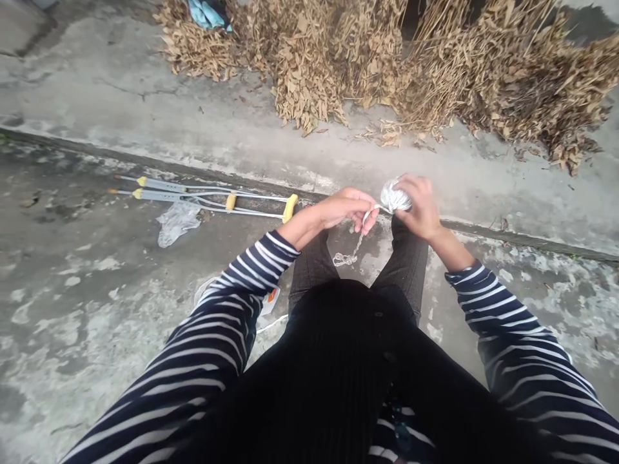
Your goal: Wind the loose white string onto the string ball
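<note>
- A small ball of whitish plastic twine (395, 195), wound tight and a little glossy, sits just right of the frame's centre, above the person's knees.
- The right hand (422, 207) is curled round the ball, fingers closed over its far side, so only its left face shows.
- A loose strand of the same twine (356, 243) runs left from the ball and dangles to a small tangled knot between the knees.
- The left hand (344, 210) pinches that strand close to the ball, fingertips drawn together on it.
- By its look the twine is very light, soft and limp, probably slick; the ball would likely squash and shed turns under a slack hold, so a cupping hold round its middle suits it, and a fingertip pinch suits the strand.
- Left of centre, a pair of grey metal crutches with yellow grips (203, 194) lies on the concrete, a crumpled clear plastic bag (176, 222) just beside them.
- Heaps of dry brown leafy stalks (387, 64) fill the upper edge.
</note>
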### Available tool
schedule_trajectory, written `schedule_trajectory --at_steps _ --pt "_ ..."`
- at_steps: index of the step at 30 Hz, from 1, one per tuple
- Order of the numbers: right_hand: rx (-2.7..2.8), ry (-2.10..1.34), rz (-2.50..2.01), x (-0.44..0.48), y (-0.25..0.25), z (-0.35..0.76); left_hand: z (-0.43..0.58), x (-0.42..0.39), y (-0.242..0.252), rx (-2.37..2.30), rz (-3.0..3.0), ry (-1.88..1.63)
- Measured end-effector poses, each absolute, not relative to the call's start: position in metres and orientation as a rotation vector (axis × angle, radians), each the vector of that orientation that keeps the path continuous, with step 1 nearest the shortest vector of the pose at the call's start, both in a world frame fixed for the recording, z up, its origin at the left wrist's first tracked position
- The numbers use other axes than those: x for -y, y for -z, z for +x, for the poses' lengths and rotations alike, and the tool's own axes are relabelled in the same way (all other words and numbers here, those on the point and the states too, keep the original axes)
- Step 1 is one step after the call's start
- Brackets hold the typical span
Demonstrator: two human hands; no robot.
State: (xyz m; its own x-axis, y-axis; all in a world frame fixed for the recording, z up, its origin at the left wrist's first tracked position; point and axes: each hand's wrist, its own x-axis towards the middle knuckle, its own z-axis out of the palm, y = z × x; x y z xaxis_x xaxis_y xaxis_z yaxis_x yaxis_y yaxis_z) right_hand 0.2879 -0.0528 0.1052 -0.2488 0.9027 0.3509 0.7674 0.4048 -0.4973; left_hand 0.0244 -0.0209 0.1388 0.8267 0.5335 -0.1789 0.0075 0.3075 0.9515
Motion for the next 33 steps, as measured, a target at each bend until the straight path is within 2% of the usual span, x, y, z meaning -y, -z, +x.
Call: schedule_trajectory --at_steps 4,8,11,16,24,33 --pt "2.118 -0.755 -1.297 0.078 -0.096 0.271 0.019 -0.013 -0.128 -0.658 1.381 -0.362" --pt "1.64 -1.449 -1.168 0.098 -0.104 0.272 0.015 -0.022 -0.102 -0.668 1.473 -0.23" --pt "1.312 -1.735 -1.104 0.109 -0.111 0.275 0.021 -0.011 -0.089 -0.578 1.43 -0.22" --pt "1.137 -1.672 -1.132 0.115 -0.136 0.281 0.037 -0.003 -0.075 -0.549 1.258 -0.269" --pt "1.088 -1.44 -1.272 0.109 -0.213 0.304 0.047 -0.001 -0.044 -0.613 1.12 -0.313" --pt "1.057 -1.245 -1.215 0.11 -0.238 0.311 0.045 -0.001 0.001 -0.753 1.097 -0.359"
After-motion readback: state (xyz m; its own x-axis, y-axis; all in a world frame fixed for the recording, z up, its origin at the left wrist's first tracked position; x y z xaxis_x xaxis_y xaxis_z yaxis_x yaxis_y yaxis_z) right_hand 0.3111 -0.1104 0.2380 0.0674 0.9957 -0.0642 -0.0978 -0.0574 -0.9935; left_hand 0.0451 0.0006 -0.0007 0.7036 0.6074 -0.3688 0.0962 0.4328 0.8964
